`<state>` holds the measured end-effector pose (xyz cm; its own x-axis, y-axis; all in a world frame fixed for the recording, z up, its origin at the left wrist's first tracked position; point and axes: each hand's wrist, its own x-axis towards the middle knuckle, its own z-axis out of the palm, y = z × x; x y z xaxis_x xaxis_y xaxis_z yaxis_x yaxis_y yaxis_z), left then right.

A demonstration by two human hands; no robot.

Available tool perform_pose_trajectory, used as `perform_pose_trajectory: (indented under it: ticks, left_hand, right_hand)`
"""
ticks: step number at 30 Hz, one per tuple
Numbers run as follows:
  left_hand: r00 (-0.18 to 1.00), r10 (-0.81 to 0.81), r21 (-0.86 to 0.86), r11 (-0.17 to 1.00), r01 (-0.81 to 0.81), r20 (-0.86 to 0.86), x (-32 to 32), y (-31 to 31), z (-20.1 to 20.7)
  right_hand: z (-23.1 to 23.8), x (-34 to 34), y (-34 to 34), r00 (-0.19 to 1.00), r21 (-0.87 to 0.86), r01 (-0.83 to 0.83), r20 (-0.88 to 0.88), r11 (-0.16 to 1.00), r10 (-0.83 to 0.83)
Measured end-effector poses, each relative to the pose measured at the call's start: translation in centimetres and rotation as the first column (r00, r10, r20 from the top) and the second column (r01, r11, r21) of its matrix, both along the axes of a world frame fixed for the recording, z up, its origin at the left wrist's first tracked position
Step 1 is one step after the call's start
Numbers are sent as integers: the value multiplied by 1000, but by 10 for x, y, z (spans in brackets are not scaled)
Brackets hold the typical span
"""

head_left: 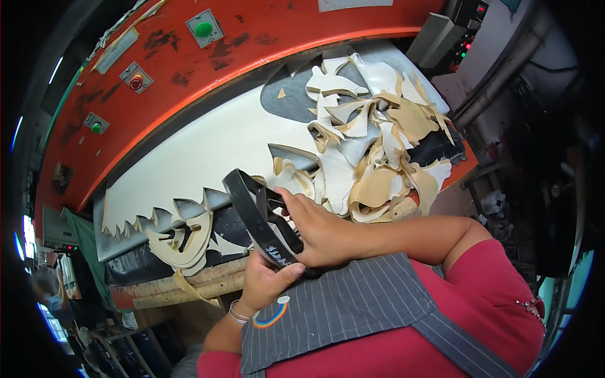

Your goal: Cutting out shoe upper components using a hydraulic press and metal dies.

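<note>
A black curved cutting die (252, 217), a band-like frame with crossbars inside, is tilted up in front of my chest. My left hand (268, 281) grips its lower end, the thumb lying along the rim. My right hand (318, 230) holds its right side, with some fingers hidden inside the frame. Just beyond the die lies a thick white sheet (208, 138) with scalloped cut-out edges. Left of the die, a stack of cut cream pieces (183, 242) sits at the near edge of the dark work surface.
A heap of white and tan offcuts (384, 138) covers the right side. Behind the sheet stands an orange machine beam (252, 38) with a green button (203, 29) and a red button (136, 82). Another person (57, 296) is far left, beyond a green cloth (85, 246).
</note>
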<state>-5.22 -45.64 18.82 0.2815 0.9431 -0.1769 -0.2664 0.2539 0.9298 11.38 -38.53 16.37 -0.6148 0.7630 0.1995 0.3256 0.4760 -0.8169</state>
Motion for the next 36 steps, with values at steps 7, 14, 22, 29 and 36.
perform_pose_trajectory:
  ticks: [7, 14, 22, 29, 36]
  left_hand:
    - [975, 214, 182, 963, -201, -56, 15, 24, -24]
    - [884, 441, -63, 897, -437, 155, 24, 50, -36]
    - [928, 288, 233, 944, -234, -237, 13, 54, -34]
    - [897, 204, 183, 973, -141, -393, 7, 46, -15]
    - [970, 223, 287, 939, -188, -95, 12, 20, -32]
  right_hand:
    - [4, 25, 44, 915, -554, -399, -291, 731, 280]
    - [-31, 32, 27, 957, -306, -289, -64, 907, 283]
    - [-17, 30, 33, 892, -647, -386, -442, 658, 89]
    - [9, 29, 32, 968, -228, -205, -193, 952, 162]
    - [13, 40, 4, 917, -578, -341, -379, 742, 125]
